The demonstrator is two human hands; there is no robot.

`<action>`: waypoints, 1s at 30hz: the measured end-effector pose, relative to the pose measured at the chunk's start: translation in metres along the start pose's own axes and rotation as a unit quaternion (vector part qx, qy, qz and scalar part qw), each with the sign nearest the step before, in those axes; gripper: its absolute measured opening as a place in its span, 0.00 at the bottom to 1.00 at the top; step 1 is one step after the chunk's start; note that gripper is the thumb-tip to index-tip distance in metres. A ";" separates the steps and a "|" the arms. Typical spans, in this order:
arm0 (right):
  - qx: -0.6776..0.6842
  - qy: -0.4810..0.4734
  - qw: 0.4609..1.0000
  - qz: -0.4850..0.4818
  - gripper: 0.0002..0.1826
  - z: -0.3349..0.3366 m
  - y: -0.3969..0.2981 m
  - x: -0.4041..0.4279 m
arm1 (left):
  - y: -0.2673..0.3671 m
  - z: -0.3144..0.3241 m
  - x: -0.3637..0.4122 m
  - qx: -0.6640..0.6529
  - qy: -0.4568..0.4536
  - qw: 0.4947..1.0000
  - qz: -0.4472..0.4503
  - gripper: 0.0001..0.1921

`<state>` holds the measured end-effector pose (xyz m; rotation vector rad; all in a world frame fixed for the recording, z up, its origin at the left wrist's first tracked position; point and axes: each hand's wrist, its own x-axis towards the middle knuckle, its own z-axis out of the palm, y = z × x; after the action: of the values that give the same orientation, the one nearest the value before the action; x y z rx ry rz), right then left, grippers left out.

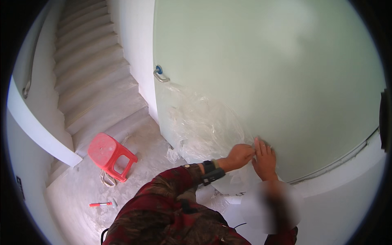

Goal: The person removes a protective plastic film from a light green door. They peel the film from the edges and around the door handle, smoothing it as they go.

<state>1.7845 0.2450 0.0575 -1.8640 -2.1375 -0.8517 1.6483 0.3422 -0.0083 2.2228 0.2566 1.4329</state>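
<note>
A large pale green frosted glass panel (275, 85) stands before me, with a metal handle (161, 75) near its left edge. Crumpled clear plastic film (202, 122) hangs loosely over the panel's lower left. My left hand (243, 154) is closed, fingers pinched at the right edge of the film. Just right of it, my right hand (265, 159) lies against the glass with its fingers extended and slightly apart. The two hands almost meet; whether they touch is unclear. A dark band is strapped on my left wrist.
Below at left, a red plastic stool (105, 151) stands on the dusty floor near a coiled cord (107, 179). A red-handled scraper (101, 204) lies nearer. Concrete stairs (98, 76) rise at the left, with a metal handrail (33, 58) on the wall.
</note>
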 end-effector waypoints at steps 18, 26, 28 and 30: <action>0.024 0.170 0.985 0.003 0.15 0.044 -0.015 0.026 | -0.089 -0.083 0.034 -0.246 0.259 0.727 -0.587 0.29; -0.088 0.151 0.984 0.029 0.26 0.036 -0.035 0.038 | -0.118 -0.106 0.012 -0.236 0.241 0.783 -0.523 0.14; -0.097 0.172 0.980 0.006 0.23 0.039 -0.031 0.046 | -0.116 -0.109 0.014 -0.217 0.223 0.802 -0.510 0.16; -0.069 0.157 0.984 -0.041 0.22 0.044 -0.025 0.053 | -0.112 -0.115 0.016 -0.178 0.232 0.815 -0.501 0.19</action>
<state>1.7600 0.3115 0.0398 -1.5807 -2.0133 -1.2479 1.5638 0.4789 -0.0113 1.0525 1.0412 1.1954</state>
